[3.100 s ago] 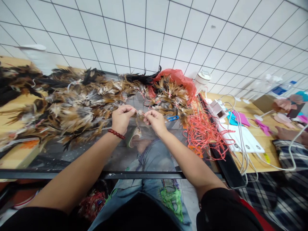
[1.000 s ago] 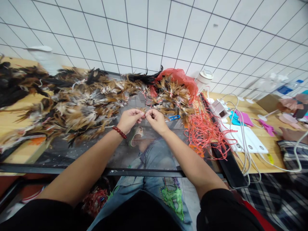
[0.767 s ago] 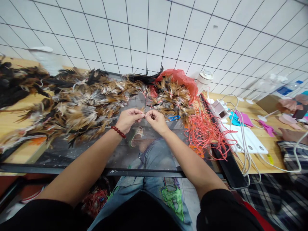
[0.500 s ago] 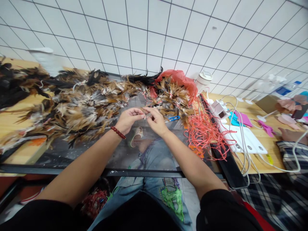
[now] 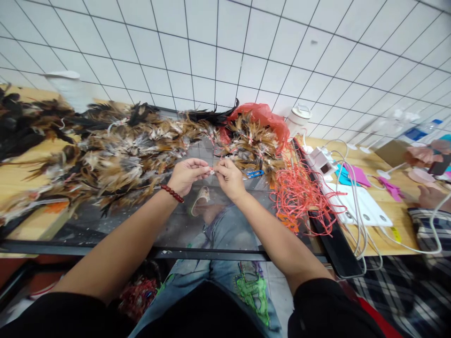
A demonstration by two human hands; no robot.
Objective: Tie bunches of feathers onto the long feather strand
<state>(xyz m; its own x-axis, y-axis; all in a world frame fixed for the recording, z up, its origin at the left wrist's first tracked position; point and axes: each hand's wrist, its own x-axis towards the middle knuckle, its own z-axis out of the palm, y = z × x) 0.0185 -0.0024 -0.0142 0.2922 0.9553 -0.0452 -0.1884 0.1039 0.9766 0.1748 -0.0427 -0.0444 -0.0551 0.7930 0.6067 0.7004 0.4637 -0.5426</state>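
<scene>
Above the dark glossy tabletop (image 5: 225, 230), my left hand (image 5: 188, 176) and my right hand (image 5: 229, 178) meet fingertip to fingertip. Both are closed in a pinch on a tiny white and red piece (image 5: 212, 171). It is too small to tell its kind. Tied bunches of brown feathers (image 5: 250, 136) lie just beyond my right hand, beside blue-handled snips (image 5: 254, 174). A large heap of brown, grey and black feathers (image 5: 120, 155) spreads out left of my left hand. Tangled red string (image 5: 299, 197) is piled to the right.
A red plastic bag (image 5: 262, 117) and a lidded white cup (image 5: 299, 117) stand near the tiled wall. White cables (image 5: 357, 206) cross a white power strip (image 5: 362, 204) at right, by a co-worker's plaid sleeve (image 5: 423, 227). A white roll (image 5: 68, 89) is at back left.
My right hand's fingers have curled in from a more stretched pose to a tighter pinch. The white and red piece shows more plainly. At far right the co-worker's hand has shifted.
</scene>
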